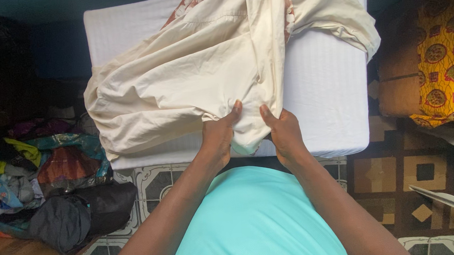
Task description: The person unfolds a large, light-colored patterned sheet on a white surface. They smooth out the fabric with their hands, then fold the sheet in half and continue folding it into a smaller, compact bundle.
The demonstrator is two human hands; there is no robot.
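A: Risk first. The cream shirt (202,66) lies loose and rumpled across the white padded board (335,100), and its lower left bulge overhangs the board's near-left edge. A hard tug toward the body could, by this observer's judgement, drag the whole garment off the near edge onto the tiled floor (151,182).

B: And the sleeve?

A: The right-hand sleeve (346,20) droops over the far-right edge; its own weight may pull it further askew. Reddish-brown patterning shows near the collar (288,8), at the far edge.

B: Hands?

A: Left hand (218,136) closed on a gathered fold at the hem, thumb up against the cloth. Right hand (285,132) likewise pinching the hem just beside it, thumb raised. Both sit at the near edge, close together. The fingers curl under the fabric, so how deep the grip goes cannot be told for certain.

B: Surroundings?

A: A heap of mixed clothes (46,180) on the floor left of the board; a yellow patterned cloth (441,62) to the right.
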